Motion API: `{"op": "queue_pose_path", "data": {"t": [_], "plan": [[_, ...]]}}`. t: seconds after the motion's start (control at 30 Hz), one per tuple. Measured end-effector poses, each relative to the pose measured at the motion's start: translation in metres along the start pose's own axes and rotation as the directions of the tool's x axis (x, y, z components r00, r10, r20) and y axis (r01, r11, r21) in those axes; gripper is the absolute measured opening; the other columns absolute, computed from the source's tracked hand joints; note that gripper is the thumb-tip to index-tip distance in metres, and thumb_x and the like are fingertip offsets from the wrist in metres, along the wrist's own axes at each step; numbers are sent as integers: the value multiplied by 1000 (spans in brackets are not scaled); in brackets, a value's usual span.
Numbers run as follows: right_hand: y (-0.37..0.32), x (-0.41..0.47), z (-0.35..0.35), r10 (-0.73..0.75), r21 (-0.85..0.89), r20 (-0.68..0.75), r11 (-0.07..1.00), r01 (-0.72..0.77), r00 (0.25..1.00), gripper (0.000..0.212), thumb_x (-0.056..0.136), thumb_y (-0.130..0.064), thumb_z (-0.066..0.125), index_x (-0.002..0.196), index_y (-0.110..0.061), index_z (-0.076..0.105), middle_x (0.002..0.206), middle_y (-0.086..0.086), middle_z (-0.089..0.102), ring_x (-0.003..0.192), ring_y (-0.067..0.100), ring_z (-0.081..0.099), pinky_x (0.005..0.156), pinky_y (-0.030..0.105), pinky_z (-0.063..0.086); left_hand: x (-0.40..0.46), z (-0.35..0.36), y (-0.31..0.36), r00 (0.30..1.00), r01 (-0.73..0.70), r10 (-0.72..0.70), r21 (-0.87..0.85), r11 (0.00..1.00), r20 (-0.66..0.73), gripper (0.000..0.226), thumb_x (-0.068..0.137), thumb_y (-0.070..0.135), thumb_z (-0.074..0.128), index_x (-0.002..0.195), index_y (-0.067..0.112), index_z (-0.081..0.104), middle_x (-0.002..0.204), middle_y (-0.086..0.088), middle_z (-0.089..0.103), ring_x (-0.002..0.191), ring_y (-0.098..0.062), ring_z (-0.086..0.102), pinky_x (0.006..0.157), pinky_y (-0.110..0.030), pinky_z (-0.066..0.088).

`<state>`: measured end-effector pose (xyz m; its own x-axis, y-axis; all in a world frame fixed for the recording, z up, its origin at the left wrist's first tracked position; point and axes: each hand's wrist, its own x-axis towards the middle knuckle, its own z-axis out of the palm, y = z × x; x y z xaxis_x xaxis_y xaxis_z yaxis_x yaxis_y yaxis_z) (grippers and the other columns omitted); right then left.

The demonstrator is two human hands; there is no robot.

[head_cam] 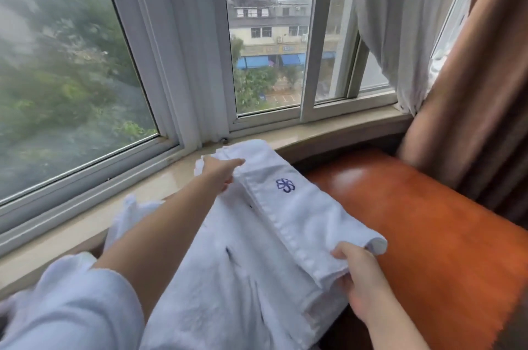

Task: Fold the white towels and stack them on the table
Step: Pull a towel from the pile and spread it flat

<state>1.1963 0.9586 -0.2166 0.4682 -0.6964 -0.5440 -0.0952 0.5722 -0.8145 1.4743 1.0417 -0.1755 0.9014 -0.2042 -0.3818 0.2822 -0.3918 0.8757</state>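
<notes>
Gripped at both ends, far end by left hand (221,173) and near end by right hand (361,278), white towel (285,221) stretched between them to square its fold above table (428,221).

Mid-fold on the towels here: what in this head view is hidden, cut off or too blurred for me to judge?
- Left hand fingertips: tucked under the towel fold.
- Right hand fingers: under the towel's near end.
- Towel's lower part: cut off by the bottom edge.
- Table beneath the towel: covered, so any stack there is unseen.
- Blue emblem: too small to read.
- Left window pane: blurred.
</notes>
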Motion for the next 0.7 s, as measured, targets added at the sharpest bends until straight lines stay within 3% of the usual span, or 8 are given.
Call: {"op": "queue_pose_path", "data": {"t": [0.07,0.2,0.3,0.37,0.47,0.53,0.6,0.7], "plan": [[4,2,1,-5,-28,10,1000,5,1000,21,76,8,53,66,-11,55,55,0,56,61,20,52,55,30,39,-3,9,3,991,-105,111,83,991,-68,90,78,24,79,147,13,23,90,2,47,67,-12,46,35,-20,36],[13,1,1,4,-53,31,999,-3,1000,18,76,7,54,70,-10,55,62,3,53,61,20,53,51,27,41,6,19,2,980,-196,191,-120,973,-55,68,80,-5,65,138,14,35,121,-14,53,88,-24,51,55,-27,44],[11,2,4,-37,-79,75,996,43,996,15,76,6,56,72,-8,57,62,3,56,64,21,56,55,27,42,4,15,11,797,-597,575,-89,797,-186,61,80,-13,46,132,19,49,114,-1,57,98,-18,55,80,-23,46],[10,1,8,-60,-103,114,992,72,992,16,77,7,56,73,-8,58,60,1,57,65,21,55,59,29,40,4,7,11,700,-686,668,22,727,-253,73,79,-13,38,139,26,47,123,13,52,108,-6,50,87,-12,39],[15,-2,13,-82,-105,121,990,95,989,18,77,8,53,79,-9,58,56,-4,56,62,19,53,56,28,39,9,-11,-12,849,-482,488,79,872,-201,78,77,-12,35,145,26,41,124,7,53,101,-13,50,81,-20,40],[17,-4,13,-122,-85,114,988,132,986,22,77,7,54,91,-8,61,70,0,61,71,20,58,61,29,42,15,-22,-32,965,-225,230,49,973,-124,53,83,-9,39,127,20,50,116,-14,55,85,-21,47,75,-31,39],[18,-10,14,-216,-55,102,973,222,971,31,77,7,54,98,-13,63,82,1,67,80,19,62,69,30,45,15,-31,-36,994,-96,91,-85,992,-62,47,85,-11,48,116,25,49,111,-13,51,79,-22,48,71,-33,43],[19,-20,16,-384,17,76,923,384,920,38,76,7,53,97,-22,66,83,-12,71,81,5,65,76,28,46,13,-38,-29,984,-177,170,-194,965,-55,46,84,-15,55,93,31,53,103,-2,57,81,-21,57,62,-31,51]]}}
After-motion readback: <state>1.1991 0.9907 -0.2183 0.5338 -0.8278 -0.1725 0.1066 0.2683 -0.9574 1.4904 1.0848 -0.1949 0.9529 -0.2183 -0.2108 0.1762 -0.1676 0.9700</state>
